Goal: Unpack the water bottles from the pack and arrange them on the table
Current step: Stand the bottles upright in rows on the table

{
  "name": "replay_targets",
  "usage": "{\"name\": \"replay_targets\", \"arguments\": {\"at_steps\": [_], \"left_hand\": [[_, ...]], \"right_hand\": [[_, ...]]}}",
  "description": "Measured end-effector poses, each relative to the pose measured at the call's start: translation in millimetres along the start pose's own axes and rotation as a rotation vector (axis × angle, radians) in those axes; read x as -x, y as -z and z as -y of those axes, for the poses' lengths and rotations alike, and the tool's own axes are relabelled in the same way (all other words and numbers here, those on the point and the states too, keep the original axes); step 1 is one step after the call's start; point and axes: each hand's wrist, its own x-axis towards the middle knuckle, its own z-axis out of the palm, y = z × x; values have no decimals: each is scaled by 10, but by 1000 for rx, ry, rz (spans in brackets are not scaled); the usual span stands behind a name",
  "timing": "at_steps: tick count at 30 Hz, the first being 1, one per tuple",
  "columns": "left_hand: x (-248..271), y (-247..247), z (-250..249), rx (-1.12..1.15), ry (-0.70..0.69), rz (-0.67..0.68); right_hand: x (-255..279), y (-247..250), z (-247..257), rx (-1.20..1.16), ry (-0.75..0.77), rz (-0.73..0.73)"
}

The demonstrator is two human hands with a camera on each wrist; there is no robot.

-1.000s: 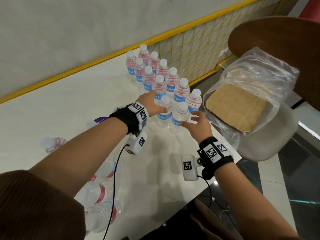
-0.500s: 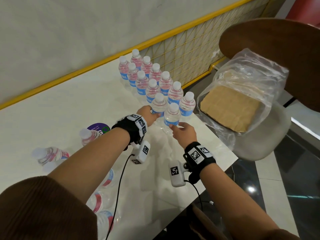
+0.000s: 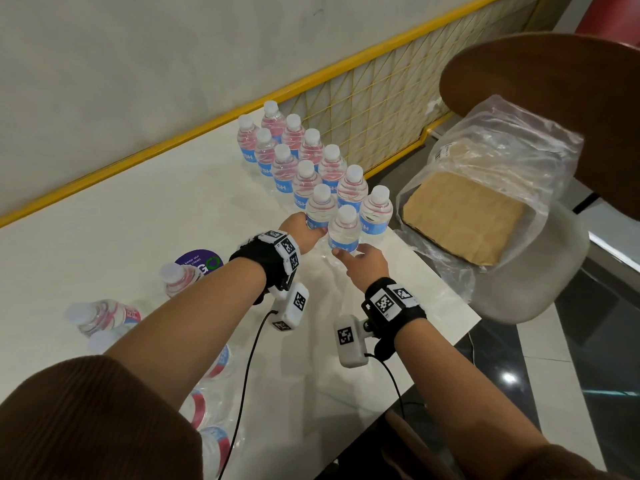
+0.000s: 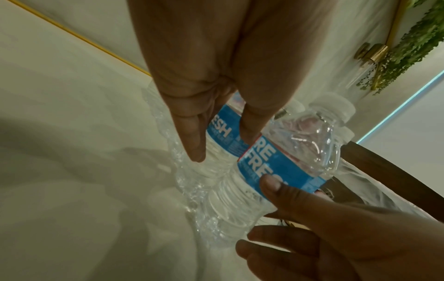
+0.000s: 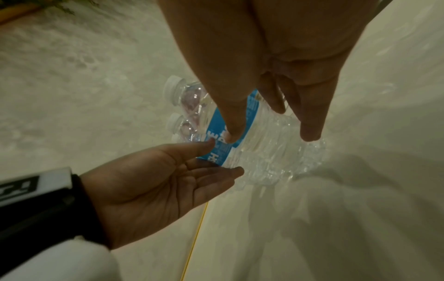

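Observation:
Two rows of small clear water bottles (image 3: 304, 157) with blue labels and white caps stand on the white table (image 3: 138, 216). My left hand (image 3: 311, 230) touches the label of a front bottle (image 3: 320, 211) with straight fingers (image 4: 192, 144). My right hand (image 3: 346, 252) rests its thumb (image 4: 271, 182) on the label of the nearest bottle (image 3: 343, 232), fingers loose. In the right wrist view the right hand (image 5: 269, 136) hangs over that bottle (image 5: 264, 144), and the left hand (image 5: 223, 157) is flat and open beside it. Several more bottles (image 3: 104, 315) lie at the lower left, partly under my left arm.
An emptied plastic wrap with a cardboard sheet (image 3: 464, 216) sits on a pale chair seat (image 3: 540, 289) right of the table. A brown round tabletop (image 3: 554, 74) stands above it. A yellow mesh rail (image 3: 381, 95) runs behind the bottles. A purple sticker (image 3: 199, 259) marks the table.
Both hands stay at the two front bottles. The right hand has drawn back a little toward me, and my view has shifted so the rows sit further up.

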Motion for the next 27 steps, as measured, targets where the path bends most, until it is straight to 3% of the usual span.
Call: {"name": "replay_targets", "arguments": {"at_steps": [8,13,19,27], "left_hand": [[-94,58,-8,-45,48,51],[-11,164,-49,-236,42,130],[271,759,0,-313,31,229],[802,1453,469,-540,88,136]], "right_hand": [[-121,45,-45,-31,33,9],[-79,62,-96,26,-1,27],[459,-28,194,103,80,414],[1250,-589,798,300,363,730]]}}
